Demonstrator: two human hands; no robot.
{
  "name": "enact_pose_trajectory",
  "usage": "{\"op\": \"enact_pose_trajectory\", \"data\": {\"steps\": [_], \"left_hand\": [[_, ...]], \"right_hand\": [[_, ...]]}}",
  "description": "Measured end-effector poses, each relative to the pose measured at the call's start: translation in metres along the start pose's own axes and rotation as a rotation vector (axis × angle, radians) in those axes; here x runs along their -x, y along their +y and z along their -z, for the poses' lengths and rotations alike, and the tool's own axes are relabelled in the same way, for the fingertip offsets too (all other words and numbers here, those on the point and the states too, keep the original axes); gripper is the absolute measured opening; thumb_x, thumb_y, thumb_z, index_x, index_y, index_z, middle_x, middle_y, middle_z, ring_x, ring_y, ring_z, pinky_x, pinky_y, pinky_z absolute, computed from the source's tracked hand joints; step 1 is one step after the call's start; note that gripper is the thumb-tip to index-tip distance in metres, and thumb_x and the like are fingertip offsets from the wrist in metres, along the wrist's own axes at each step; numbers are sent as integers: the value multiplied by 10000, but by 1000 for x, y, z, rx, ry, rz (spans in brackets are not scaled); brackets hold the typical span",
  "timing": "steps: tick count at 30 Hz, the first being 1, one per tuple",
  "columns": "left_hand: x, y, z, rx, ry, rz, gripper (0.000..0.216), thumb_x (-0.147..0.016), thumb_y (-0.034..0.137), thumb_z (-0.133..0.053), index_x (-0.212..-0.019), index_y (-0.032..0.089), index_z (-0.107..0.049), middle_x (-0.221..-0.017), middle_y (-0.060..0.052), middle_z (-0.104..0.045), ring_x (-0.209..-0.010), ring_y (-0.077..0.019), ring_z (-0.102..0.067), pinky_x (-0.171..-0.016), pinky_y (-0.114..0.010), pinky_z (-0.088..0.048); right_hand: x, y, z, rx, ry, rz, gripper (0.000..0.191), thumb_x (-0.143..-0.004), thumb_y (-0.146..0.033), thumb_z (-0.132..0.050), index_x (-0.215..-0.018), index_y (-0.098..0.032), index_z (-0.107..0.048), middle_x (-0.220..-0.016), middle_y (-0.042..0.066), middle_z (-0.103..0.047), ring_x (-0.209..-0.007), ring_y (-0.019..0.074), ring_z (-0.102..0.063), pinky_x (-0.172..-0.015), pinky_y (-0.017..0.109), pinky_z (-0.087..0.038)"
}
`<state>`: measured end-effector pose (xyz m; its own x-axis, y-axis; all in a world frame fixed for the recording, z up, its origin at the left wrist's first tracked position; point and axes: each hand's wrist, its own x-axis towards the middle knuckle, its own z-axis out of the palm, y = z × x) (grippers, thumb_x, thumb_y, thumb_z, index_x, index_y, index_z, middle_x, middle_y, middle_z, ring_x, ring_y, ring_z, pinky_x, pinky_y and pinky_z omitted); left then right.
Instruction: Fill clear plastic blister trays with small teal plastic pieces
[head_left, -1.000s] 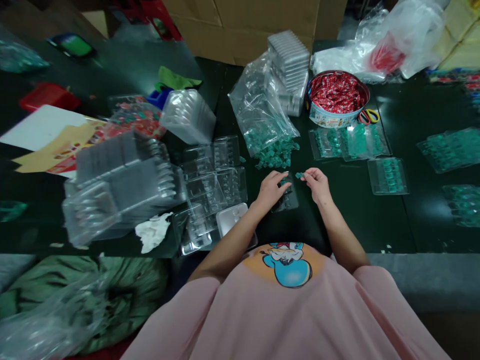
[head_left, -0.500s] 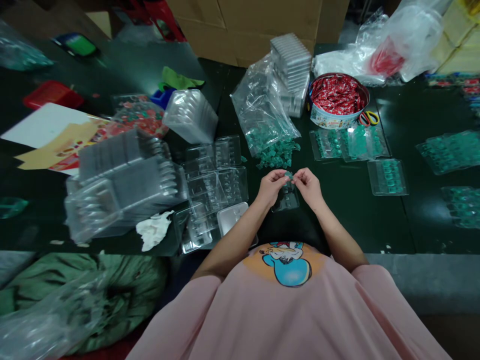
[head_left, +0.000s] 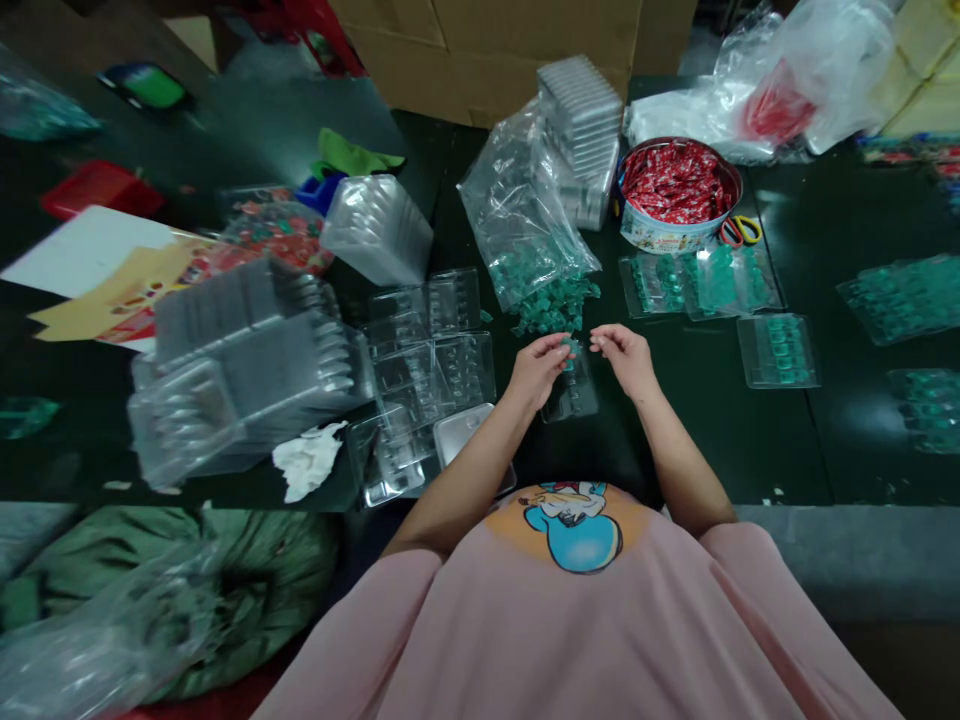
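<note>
Over the near middle of the table, my left hand (head_left: pixel 541 370) is closed, its fingertips at a small green plastic piece (head_left: pixel 571 351). Beneath lies a clear plastic tray (head_left: pixel 577 398), partly covered by the left fingers. To the right, apart from the tray, my right hand (head_left: pixel 627 360) has its thumb and fingers pinched together; anything between them is too small to make out. Just beyond both hands is a loose heap of green plastic pieces (head_left: pixel 551 305), spilling from the mouth of a clear plastic bag (head_left: pixel 510 215).
Clear trays (head_left: pixel 435 370) and a tall stack of them (head_left: pixel 247 370) stand left. Trays with green pieces (head_left: pixel 784 350) lie right. A round tin (head_left: pixel 671 235) of red wrapped packets and scissors (head_left: pixel 741 231) sit at the back right. A white crumpled tissue (head_left: pixel 307 462) lies front left.
My right hand has moved away from my left, to the right; their fingertips were together at the green piece before. My left hand has shifted slightly to the left.
</note>
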<state>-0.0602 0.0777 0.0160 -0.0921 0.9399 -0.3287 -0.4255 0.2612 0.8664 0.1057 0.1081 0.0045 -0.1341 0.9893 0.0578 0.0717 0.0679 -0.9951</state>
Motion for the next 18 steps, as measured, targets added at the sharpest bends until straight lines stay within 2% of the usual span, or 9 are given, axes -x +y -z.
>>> {"op": "enact_pose_trajectory", "data": {"steps": [3,6,12,18], "left_hand": [[2,-3,1,-33,-22,9,399,-583,306,-843,-931,151,-722,-824,-41,-701,-720,-134,-647,-680,-265,-490],[2,-6,2,-55,-24,4,412,-584,319,-846,-941,151,-729,-821,-44,-703,-719,-139,-644,-699,-285,-496],[2,-6,1,-74,-5,9,370,-574,278,-846,-906,150,-744,-751,-23,-683,-668,-115,-616,-676,-265,-499],[4,-4,1,-90,-13,34,346,-570,248,-836,-887,139,-750,-750,-32,-691,-667,-119,-613,-684,-272,-500]], "right_hand": [[3,-3,-1,-67,-140,-18,201,-830,-361,-617,-965,-238,-700,-893,12,-721,-795,160,-678,-757,315,-531],[8,-3,-3,-133,-206,-45,202,-790,-349,-667,-950,-235,-709,-885,6,-728,-811,163,-684,-805,336,-539],[10,-1,-5,-161,-194,-92,143,-733,-308,-711,-845,-222,-691,-769,-10,-702,-741,148,-667,-780,324,-534],[11,-2,-5,-130,-190,-59,128,-738,-318,-683,-820,-221,-663,-756,-11,-686,-727,148,-645,-742,312,-517]]}}
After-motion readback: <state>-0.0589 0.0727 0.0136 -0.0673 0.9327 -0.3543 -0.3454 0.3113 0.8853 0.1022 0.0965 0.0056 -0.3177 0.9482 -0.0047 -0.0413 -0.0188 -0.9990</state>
